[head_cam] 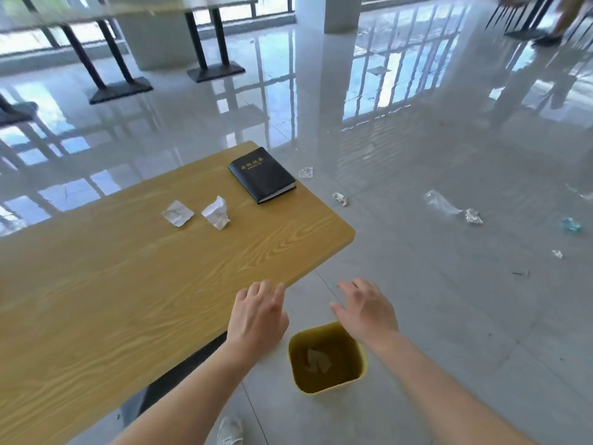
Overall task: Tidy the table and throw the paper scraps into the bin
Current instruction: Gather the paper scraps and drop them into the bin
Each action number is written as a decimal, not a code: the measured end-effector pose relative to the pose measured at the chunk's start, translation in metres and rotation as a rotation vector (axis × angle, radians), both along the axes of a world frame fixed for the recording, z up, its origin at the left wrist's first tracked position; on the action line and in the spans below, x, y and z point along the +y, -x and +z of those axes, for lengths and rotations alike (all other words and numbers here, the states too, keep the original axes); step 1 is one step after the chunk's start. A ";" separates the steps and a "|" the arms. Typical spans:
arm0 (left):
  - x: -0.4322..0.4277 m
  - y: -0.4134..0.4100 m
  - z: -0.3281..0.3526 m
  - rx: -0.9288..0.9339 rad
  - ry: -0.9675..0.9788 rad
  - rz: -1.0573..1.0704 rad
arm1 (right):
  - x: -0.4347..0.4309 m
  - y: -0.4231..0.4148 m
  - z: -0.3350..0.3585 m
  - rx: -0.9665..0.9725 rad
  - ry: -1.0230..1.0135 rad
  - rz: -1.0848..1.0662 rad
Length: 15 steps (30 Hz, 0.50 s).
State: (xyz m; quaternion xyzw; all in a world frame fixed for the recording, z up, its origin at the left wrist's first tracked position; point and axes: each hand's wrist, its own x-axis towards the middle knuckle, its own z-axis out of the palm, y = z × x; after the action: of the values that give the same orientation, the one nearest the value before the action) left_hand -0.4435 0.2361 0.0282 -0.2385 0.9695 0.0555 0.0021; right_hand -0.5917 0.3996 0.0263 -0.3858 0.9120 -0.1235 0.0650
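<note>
Left hand [258, 313] and right hand [365, 311] empty, fingers loosely spread by yellow bin [321, 392]; best reach across table [128, 300], pinch right paper scrap [216, 212], then left paper scrap [178, 213], release over bin.

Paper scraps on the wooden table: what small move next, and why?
Probably reach the left hand toward the nearer crumpled white paper scrap: it and the right hand hover empty, a second scrap lies on the yellow wood-grain table, and the yellow plastic bin stands below.

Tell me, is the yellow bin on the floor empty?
Not empty. The yellow bin stands upright with no lid, and a pale paper scrap lies at its bottom.
</note>
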 end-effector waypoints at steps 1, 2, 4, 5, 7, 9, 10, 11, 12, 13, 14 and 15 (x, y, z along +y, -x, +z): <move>-0.008 -0.006 0.008 0.020 -0.002 0.023 | -0.008 -0.001 0.008 0.005 0.012 0.012; -0.017 -0.012 0.016 0.042 -0.002 0.046 | -0.018 -0.002 0.015 0.011 0.023 0.027; -0.036 -0.023 0.029 0.073 0.002 0.088 | -0.040 -0.006 0.030 0.021 0.051 0.053; -0.048 -0.030 0.035 0.090 0.005 0.112 | -0.053 -0.008 0.036 0.021 0.065 0.067; -0.072 -0.045 0.043 0.118 0.017 0.159 | -0.081 -0.016 0.047 0.021 0.086 0.101; -0.097 -0.058 0.049 0.128 0.025 0.200 | -0.110 -0.025 0.053 0.029 0.097 0.131; -0.110 -0.064 0.051 0.126 0.032 0.218 | -0.125 -0.030 0.056 0.031 0.103 0.144; -0.124 -0.069 0.053 0.120 0.039 0.231 | -0.140 -0.036 0.058 0.030 0.105 0.156; -0.136 -0.075 0.055 0.111 0.048 0.237 | -0.153 -0.041 0.060 0.030 0.101 0.166; -0.148 -0.079 0.056 0.102 0.054 0.239 | -0.166 -0.046 0.061 0.031 0.093 0.174; -0.161 -0.084 0.057 0.096 0.056 0.240 | -0.180 -0.051 0.061 0.032 0.085 0.178; -0.173 -0.089 0.057 0.091 0.060 0.239 | -0.192 -0.056 0.062 0.029 0.080 0.179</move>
State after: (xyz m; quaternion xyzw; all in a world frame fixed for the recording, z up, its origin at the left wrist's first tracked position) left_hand -0.3548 0.0630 0.0852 -0.3496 0.9345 0.0373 -0.0558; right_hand -0.5361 0.2073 0.0880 -0.4698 0.8690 -0.1477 0.0472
